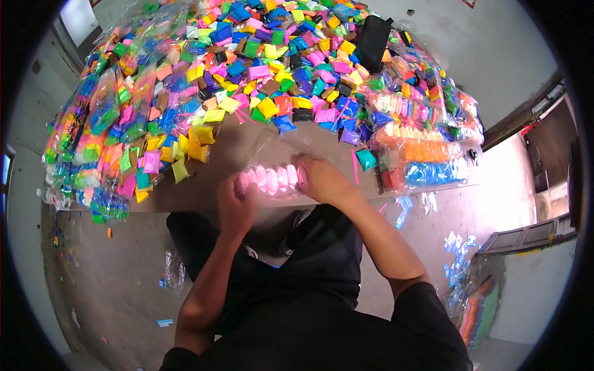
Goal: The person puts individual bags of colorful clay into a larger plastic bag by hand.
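Observation:
A clear plastic bag with a row of pink packets [271, 180] lies between my hands at the front edge of the brown table [229, 142]. At the row's left end, my left hand [239, 201] is closed on the bag. My right hand [323, 179] grips the other end, fingers wrapped round the last pink packets. Loose clear film rises from the bag's far side. What is inside the small packets cannot be made out.
Beyond my hands spreads a large heap of colourful small packets [266, 71]. Filled clear bags stand on the right, with orange packets [427, 150] and blue packets [436, 173]. More filled bags [102, 117] line the left. A black pouch [374, 43] rests on the heap. Plastic scraps [459, 250] litter the floor.

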Motion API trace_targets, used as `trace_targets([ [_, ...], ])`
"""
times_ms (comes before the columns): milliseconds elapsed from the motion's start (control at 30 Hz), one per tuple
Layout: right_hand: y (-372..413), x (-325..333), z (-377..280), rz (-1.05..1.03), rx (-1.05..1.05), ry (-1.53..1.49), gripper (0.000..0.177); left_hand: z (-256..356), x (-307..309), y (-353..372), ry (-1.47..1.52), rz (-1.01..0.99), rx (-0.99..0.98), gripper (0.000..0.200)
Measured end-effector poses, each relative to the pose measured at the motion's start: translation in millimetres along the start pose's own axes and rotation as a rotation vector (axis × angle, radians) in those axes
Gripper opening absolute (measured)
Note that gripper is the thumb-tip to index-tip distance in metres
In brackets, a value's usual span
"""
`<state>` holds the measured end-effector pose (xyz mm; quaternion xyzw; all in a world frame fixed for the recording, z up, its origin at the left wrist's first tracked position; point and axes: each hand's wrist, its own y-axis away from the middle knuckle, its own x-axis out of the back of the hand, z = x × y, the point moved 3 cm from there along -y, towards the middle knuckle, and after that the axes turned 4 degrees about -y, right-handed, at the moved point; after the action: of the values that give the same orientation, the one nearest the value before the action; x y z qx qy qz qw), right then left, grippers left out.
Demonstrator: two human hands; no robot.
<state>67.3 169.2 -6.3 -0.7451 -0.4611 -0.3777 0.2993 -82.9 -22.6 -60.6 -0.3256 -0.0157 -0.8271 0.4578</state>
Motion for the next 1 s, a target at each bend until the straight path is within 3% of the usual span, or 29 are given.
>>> trace_targets([
  [67,-2,1,0,-0.099,-0.113,-0.011,0.054,3,1,-3,0.064,0.051,0.022,0.043],
  [167,2,-14,12,0.053,0.032,-0.079,0.06,2,-3,-14,0.091,0.054,0.102,0.043],
  [300,3,-14,13,0.063,0.024,-0.099,0.064,3,-11,-18,-0.001,0.115,0.003,0.043],
  [500,3,-12,12,-0.016,-0.031,-0.115,0.067,5,-7,-18,0.02,0.091,0.065,0.045],
  [567,1,-12,13,-0.057,-0.066,-0.112,0.069,-3,-10,-20,0.004,0.015,0.137,0.052],
  [700,1,-10,9,-0.069,-0.098,-0.109,0.072,7,-15,-17,-0.093,0.092,0.106,0.067],
  [767,2,-9,9,-0.073,-0.101,-0.127,0.072,23,-17,-13,-0.317,0.026,0.025,0.085],
  [900,4,-9,13,-0.055,-0.077,-0.16,0.072,31,-16,-9,-0.246,0.069,0.061,0.084],
  [967,5,-9,13,-0.006,-0.029,-0.129,0.072,53,-6,-1,-0.258,0.367,-0.354,0.069],
  [1000,5,-9,12,-0.005,-0.027,-0.13,0.072,59,-4,1,-0.259,0.368,-0.355,0.069],
])
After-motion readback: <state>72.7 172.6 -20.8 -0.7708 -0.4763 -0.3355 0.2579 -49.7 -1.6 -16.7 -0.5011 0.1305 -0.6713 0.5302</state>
